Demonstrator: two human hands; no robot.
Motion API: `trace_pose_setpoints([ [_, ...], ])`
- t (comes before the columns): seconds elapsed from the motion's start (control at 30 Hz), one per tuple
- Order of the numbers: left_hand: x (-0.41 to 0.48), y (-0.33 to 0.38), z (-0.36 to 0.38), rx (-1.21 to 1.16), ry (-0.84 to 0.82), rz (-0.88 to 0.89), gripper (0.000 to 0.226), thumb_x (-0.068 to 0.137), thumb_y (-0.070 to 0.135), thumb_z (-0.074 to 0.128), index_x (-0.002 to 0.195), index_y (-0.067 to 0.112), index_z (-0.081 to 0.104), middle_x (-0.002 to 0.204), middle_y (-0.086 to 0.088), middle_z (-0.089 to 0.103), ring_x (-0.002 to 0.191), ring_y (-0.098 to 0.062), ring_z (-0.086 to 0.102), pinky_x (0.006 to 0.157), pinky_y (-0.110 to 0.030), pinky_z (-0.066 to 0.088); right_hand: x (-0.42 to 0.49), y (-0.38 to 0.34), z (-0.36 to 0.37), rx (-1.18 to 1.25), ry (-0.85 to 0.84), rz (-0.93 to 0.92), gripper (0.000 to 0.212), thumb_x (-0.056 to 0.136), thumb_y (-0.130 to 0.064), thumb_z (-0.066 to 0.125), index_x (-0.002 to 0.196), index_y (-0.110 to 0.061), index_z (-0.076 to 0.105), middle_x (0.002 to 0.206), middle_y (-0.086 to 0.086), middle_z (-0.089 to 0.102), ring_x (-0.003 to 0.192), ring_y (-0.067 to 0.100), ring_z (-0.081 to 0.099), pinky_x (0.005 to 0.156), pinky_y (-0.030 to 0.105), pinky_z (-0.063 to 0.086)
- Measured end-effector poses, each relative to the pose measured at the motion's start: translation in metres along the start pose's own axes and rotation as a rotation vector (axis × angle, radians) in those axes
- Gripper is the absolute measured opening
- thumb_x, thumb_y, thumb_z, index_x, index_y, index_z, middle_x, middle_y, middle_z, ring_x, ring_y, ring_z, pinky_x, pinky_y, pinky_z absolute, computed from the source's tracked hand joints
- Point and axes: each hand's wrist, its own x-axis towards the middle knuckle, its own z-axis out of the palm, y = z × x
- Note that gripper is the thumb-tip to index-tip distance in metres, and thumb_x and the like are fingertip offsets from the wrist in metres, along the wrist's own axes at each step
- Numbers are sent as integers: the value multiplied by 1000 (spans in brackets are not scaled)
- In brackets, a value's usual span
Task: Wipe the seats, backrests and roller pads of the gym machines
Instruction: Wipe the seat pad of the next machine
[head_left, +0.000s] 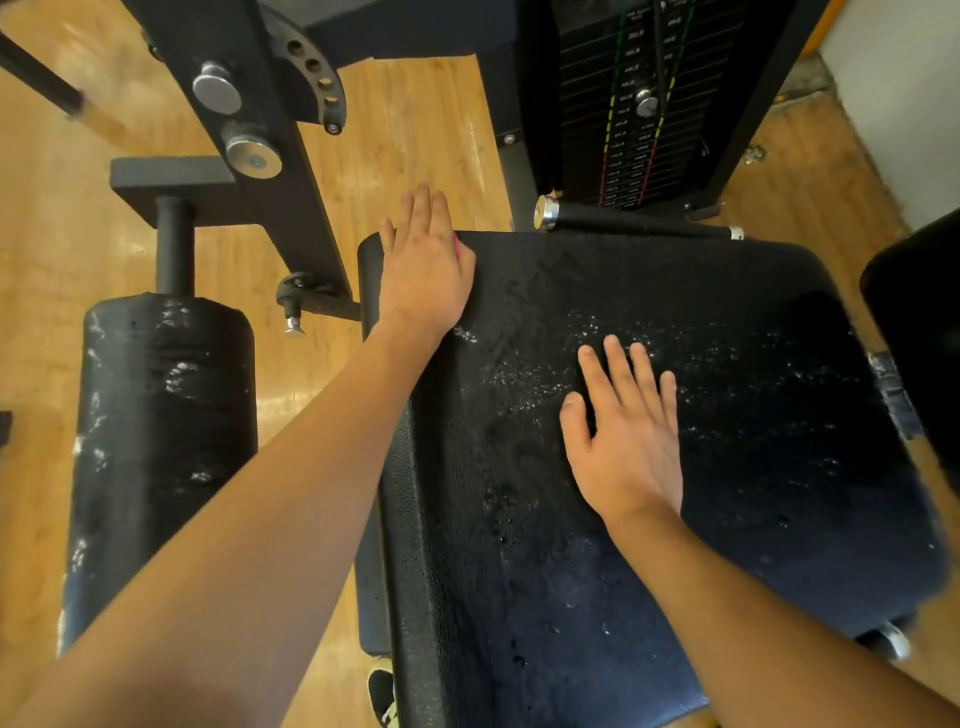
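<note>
Head view: a black padded seat (727, 415) fills the middle and the right, and its top is wet with small drops (587, 327). The left hand (423, 270) lies flat on the far left corner of the seat, with its straight fingers reaching over the edge. A thin pink strip (457, 243) shows from under this hand; what it is cannot be told. The right hand (628, 441) rests flat on the middle of the seat, fingers spread and holding nothing. A black roller pad (161, 441) stands left of the seat, apart from it, over the wooden floor (415, 130). The weight stack (634, 104) is behind the seat.
</note>
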Motion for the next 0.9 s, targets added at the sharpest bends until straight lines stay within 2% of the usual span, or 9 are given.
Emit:
trace_pose_setpoints([
  [0.27, -34, 0, 4, -27, 8, 25, 59, 108, 24, 33, 161, 2, 20, 170, -16, 15, 158, -29, 6, 127, -47, 6, 0, -1, -3, -7, -16, 4, 61, 105, -48, 19, 159, -25, 32, 169, 1, 21, 158, 23, 9, 129, 49, 4],
  [0.63, -1, 3, -3, 28, -55, -8, 61, 107, 25, 33, 160, -1, 19, 170, -18, 14, 158, -32, 6, 126, -50, 7, 0, 0, 0, -9, -7, 0, 61, 105, -48, 18, 159, -25, 32, 169, 1, 22, 159, 22, 7, 129, 50, 6],
  [0.9, -54, 8, 3, -32, -21, -9, 62, 107, 24, 34, 162, 1, 14, 171, -17, 9, 159, -30, 3, 127, -46, 6, 0, -1, -4, -13, -13, 8, 61, 105, -48, 18, 160, -26, 31, 169, 0, 20, 159, 21, 6, 129, 48, 3],
])
